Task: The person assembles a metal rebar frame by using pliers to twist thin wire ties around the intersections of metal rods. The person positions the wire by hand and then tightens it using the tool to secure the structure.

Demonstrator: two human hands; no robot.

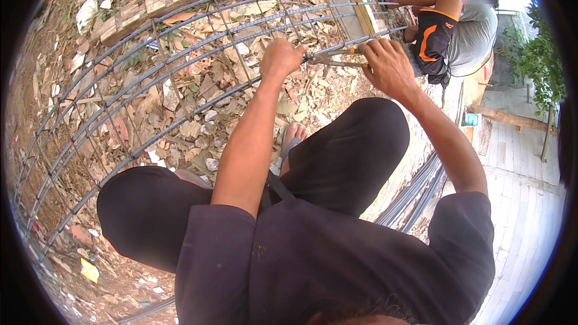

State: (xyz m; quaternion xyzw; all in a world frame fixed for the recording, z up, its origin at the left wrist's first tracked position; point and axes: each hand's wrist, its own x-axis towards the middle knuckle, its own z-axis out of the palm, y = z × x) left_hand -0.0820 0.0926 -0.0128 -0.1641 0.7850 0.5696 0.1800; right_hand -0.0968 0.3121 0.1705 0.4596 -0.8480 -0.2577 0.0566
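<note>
Two bare hands met near the upper centre of the frame, over a long rebar cage (150,84) that ran from the lower left edge up to the upper right. The left hand (280,57) was closed in a fist around one of the cage's long bars, its fingers wrapped tight on the steel. The right hand (388,66) sat just beside it to the right, its fingers curled around the handles of a pair of pliers (334,57), whose tip pointed left and touched the cage right next to the left hand. The person sat with black-trousered knees (355,144) bent up in the middle of the frame, and a foot in a sandal (293,138) showed between them. Dry leaves and scraps (198,90) covered the dirt ground under the cage. At the upper right, another person (463,24) in a grey shirt and black shorts with orange trim crouched at the far end of the cage, beside a pale wooden frame (361,9).
</note>
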